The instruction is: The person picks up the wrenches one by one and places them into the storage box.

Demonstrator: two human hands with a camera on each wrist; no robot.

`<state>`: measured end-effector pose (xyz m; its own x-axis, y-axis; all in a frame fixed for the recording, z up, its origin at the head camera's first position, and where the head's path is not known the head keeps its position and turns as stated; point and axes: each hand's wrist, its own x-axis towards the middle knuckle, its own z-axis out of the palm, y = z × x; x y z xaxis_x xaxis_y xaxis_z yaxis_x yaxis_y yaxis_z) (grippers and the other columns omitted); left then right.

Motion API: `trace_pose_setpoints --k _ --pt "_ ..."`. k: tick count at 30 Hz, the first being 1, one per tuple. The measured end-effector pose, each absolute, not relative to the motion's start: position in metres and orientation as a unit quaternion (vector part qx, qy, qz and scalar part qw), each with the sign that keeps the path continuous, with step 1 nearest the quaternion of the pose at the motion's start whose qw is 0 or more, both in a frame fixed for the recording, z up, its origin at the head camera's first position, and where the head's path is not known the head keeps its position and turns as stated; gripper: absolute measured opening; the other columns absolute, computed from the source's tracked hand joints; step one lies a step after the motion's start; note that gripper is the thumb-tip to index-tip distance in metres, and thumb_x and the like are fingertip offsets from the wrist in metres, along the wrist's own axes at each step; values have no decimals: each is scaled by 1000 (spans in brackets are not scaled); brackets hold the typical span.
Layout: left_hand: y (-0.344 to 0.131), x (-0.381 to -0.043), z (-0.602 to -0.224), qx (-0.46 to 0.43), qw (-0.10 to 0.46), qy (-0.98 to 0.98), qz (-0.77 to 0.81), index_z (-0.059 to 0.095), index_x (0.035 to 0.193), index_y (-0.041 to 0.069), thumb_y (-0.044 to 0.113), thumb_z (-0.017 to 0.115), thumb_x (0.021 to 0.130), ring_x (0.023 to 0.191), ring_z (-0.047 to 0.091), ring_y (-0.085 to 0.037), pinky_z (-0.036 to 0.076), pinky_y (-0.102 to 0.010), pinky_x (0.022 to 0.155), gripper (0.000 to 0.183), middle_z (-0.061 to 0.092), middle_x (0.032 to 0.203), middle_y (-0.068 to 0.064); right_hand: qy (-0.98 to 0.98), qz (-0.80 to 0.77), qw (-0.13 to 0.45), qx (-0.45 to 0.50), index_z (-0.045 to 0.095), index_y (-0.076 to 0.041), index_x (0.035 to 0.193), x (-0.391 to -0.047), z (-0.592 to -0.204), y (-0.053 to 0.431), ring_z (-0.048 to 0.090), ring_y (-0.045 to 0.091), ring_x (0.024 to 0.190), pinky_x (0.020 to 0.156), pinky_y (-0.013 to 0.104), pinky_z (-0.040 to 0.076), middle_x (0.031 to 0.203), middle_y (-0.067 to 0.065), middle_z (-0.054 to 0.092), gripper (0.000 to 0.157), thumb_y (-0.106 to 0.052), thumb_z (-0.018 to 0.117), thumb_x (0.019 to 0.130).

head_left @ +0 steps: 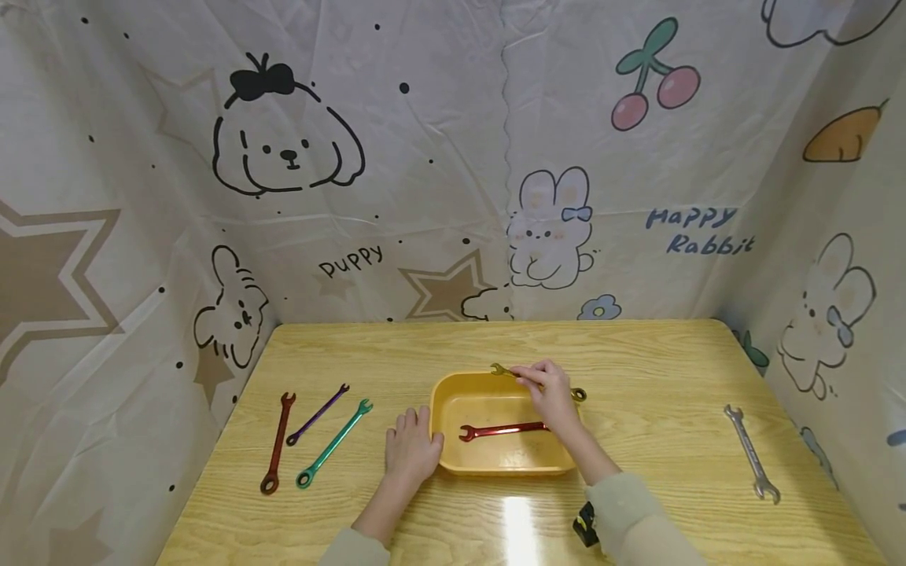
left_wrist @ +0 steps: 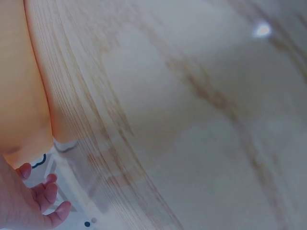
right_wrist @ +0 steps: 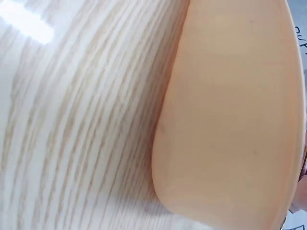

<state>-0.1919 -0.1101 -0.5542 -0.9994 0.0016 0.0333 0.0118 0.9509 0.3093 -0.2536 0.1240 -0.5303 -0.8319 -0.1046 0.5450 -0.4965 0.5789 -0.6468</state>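
Note:
A yellow plastic bin [head_left: 506,470] stands mid-table, with a red wrench [head_left: 502,431] lying inside; the hand above covers the red wrench's right end. My right hand [head_left: 555,401] pinches a gold wrench [head_left: 579,395] over the bin's back right part, its open-jaw end pointing left and its ring end to the right. At the bin's left side is my left hand [head_left: 412,446], fingers extended forward and thumb right at the rim. The left wrist view shows the relaxed fingers [left_wrist: 45,196] of that hand beside the bin wall. Mostly the bin's outer wall [right_wrist: 225,120] fills the right wrist view.
Left on the wooden table [head_left: 396,346] lie a dark red wrench [head_left: 278,444], a purple wrench [head_left: 318,414] and a green wrench [head_left: 335,444]. A silver wrench [head_left: 752,453] lies far right. By my right sleeve is a small black device [head_left: 585,525]. Printed cloth surrounds the table.

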Motion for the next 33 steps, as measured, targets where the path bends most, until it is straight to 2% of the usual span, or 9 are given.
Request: trace_pose_setpoints --k 7,23,33 --pt "-110 -192 -554 -1 15 -987 -159 46 115 6 29 51 85 87 41 -26 35 -44 74 38 46 96 -10 -871 403 216 181 74 -10 91 -255 -539 115 48 21 72 71 37 32 78 6 54 21 0 70 73" --pt "-109 -192 -554 5 5 -987 -161 45 119 6 29 51 86 91 41 -27 35 -45 78 41 47 103 -12 -875 391 194 207 74 -11 91 -254 -548 102 42 18 68 66 35 23 73 2 49 20 -1 71 74" --pt "-110 -192 -554 3 5 -987 -158 46 118 7 30 51 86 89 41 -27 35 -45 76 40 46 101 -11 -883 380 180 208 75 -13 88 -257 -557 93 44 19 70 65 34 24 73 1 52 21 -2 73 71"
